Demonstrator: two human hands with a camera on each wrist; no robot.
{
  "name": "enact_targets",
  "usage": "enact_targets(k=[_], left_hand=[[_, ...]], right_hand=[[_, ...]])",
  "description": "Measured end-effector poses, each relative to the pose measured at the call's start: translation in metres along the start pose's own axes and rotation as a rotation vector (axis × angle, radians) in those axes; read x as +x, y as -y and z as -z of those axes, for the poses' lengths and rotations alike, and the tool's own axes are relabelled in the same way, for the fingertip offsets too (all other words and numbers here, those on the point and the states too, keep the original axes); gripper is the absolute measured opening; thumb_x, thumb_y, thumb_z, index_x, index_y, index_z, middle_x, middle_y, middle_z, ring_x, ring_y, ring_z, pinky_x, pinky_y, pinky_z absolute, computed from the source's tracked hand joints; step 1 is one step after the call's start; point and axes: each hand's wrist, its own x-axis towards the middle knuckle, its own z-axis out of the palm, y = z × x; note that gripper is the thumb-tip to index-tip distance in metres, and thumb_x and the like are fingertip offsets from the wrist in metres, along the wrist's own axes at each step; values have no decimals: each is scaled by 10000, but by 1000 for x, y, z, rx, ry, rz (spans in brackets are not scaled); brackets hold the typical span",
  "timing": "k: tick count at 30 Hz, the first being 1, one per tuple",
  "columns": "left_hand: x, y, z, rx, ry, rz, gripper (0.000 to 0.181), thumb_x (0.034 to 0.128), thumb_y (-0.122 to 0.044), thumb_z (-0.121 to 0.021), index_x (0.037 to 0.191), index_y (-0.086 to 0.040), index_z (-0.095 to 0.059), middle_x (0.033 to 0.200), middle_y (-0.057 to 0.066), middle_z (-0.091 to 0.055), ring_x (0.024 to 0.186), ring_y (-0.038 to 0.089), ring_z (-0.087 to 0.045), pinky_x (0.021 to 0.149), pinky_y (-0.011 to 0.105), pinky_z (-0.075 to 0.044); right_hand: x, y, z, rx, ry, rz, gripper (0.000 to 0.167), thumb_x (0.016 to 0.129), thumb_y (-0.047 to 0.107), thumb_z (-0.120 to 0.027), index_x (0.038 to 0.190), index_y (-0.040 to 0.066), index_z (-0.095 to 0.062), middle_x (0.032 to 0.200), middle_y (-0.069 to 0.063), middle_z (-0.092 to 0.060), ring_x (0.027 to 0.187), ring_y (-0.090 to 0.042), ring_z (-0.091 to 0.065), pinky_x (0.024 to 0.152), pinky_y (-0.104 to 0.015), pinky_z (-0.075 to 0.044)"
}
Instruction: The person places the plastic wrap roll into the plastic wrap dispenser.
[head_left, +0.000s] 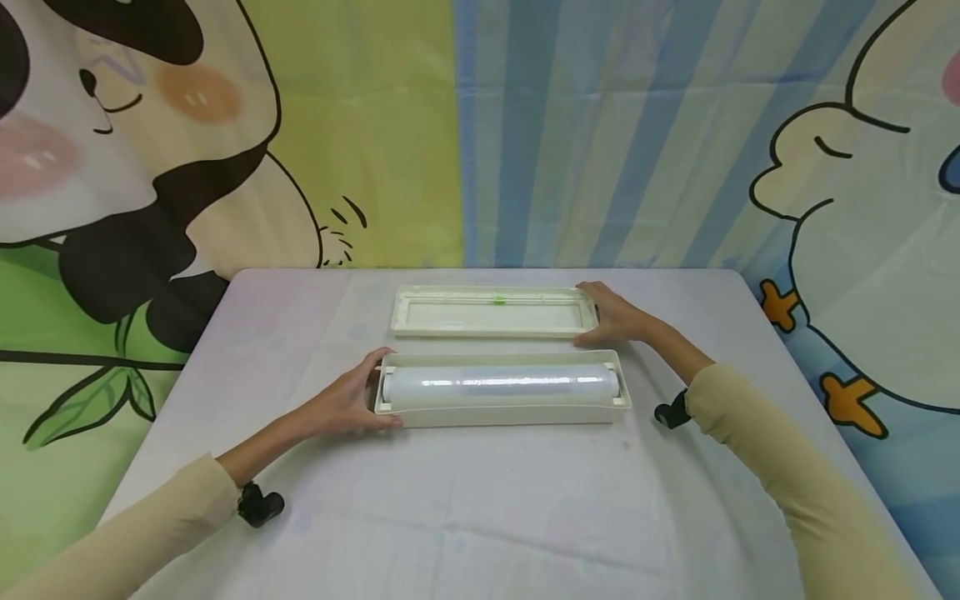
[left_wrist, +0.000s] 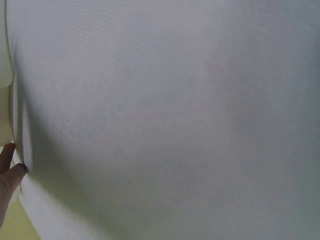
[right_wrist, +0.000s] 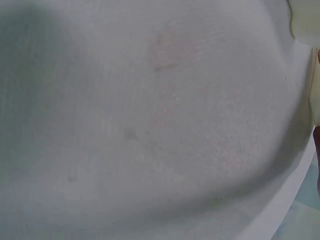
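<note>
A long white box sits on the table with a roll of clear cling film inside it. My left hand grips the left end of this box, thumb at the front and fingers at the back corner. Behind the box lies its white lid, inner side up, with a small green slider on its rail. At the lid's right end my right hand holds it between thumb and fingers. Only part of the left hand shows in the left wrist view, and a sliver of the right in the other.
A white cloth covers the table. Its back edge meets a printed curtain with cartoon animals. Each wrist carries a small black camera, one at the left sleeve and one at the right sleeve.
</note>
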Motion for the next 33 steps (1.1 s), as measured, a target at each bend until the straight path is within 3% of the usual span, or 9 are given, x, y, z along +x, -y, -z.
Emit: enact_targets(k=[3, 9, 17, 22, 28, 30, 33], left_hand=[[-1, 0, -1, -3, 1, 2, 1019, 679, -402, -876, 1445, -131, -261, 1207, 96, -609, 1066, 211, -612, 883, 411, -475], [-1, -1, -1, -13, 4, 4, 1009, 677, -406, -877, 1440, -150, -267, 1245, 93, -587, 1091, 221, -609, 902, 431, -472], [-1, 1, 1, -8, 9, 13, 1001, 681, -424, -870, 1438, -171, -267, 1180, 95, -622, 1039, 196, -601, 889, 431, -467], [-1, -1, 1, -10, 10, 19, 1034, 673, -425, -875, 1450, -142, -256, 1189, 100, -620, 1055, 202, -603, 907, 436, -461], [-1, -2, 2, 3, -1, 27, 1066, 673, -415, -877, 1467, -111, -235, 1236, 125, -585, 1073, 231, -605, 888, 431, -471], [-2, -2, 1, 4, -5, 30, 1063, 671, -412, -879, 1467, -125, -236, 1281, 132, -556, 1106, 249, -601, 903, 442, -464], [-2, -1, 0, 1, -10, 31, 1063, 674, -415, -876, 1477, -148, -232, 1347, 135, -508, 1164, 272, -580, 937, 461, -450]], right_hand=[[-3, -1, -1, -10, -23, -2, 1094, 710, 393, -852, 1509, -2, -218, 1481, -259, -296, 1330, -421, -375, 1030, -602, -375], [-9, 1, 5, 77, -106, 6, 1091, 683, 331, -883, 1510, 7, -249, 1513, -237, -286, 1366, -416, -354, 977, -534, -475], [-19, 7, 10, 113, -192, -64, 1047, 692, 359, -872, 1521, 132, -274, 1555, -150, -276, 1417, -375, -307, 1031, -574, -415], [-37, 20, 14, 248, -217, -59, 1013, 724, 263, -864, 1526, 164, -253, 1555, -125, -247, 1413, -369, -324, 1039, -540, -419], [-65, 42, 24, 267, -226, -17, 1001, 728, 185, -855, 1527, 164, -254, 1524, -120, -286, 1390, -375, -360, 1006, -551, -435], [-73, 47, 24, 263, -222, -9, 999, 715, 167, -863, 1519, 146, -270, 1515, -109, -300, 1378, -358, -378, 987, -513, -466], [-80, 48, 23, 262, -222, -2, 990, 698, 145, -872, 1504, 143, -299, 1501, -85, -318, 1356, -325, -405, 939, -328, -513]])
